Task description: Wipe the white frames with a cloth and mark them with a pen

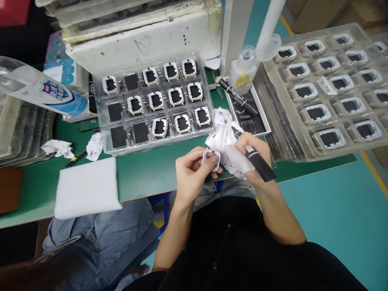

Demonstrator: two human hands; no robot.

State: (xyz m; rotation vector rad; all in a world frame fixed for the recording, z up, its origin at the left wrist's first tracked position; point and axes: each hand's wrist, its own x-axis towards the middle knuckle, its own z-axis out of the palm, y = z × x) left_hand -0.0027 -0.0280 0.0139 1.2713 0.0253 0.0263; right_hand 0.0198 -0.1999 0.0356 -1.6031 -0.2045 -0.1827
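Between the thumb and fingers of my left hand [194, 171] is a white watch-case frame [216, 155], a rounded square with an open middle. My right hand [257, 151] grips a black marker pen [259, 162], its tip end pointing up and left, just right of the frame. A crumpled, spotted white cloth [222, 125] lies behind and under my right hand. Beyond my hands, a clear compartment tray [113, 150] carries several similar white frames [159, 127]; a few pockets show only black lining.
A stacked tray [306, 151] of frames stands right. A small white box [266, 125] holds another marker [238, 96] and a pump bottle [242, 74]. Left are a spray bottle [45, 91], folded white cloth [87, 188] and tissue scraps [57, 148]. Another person's jeans [106, 230] show lower left.
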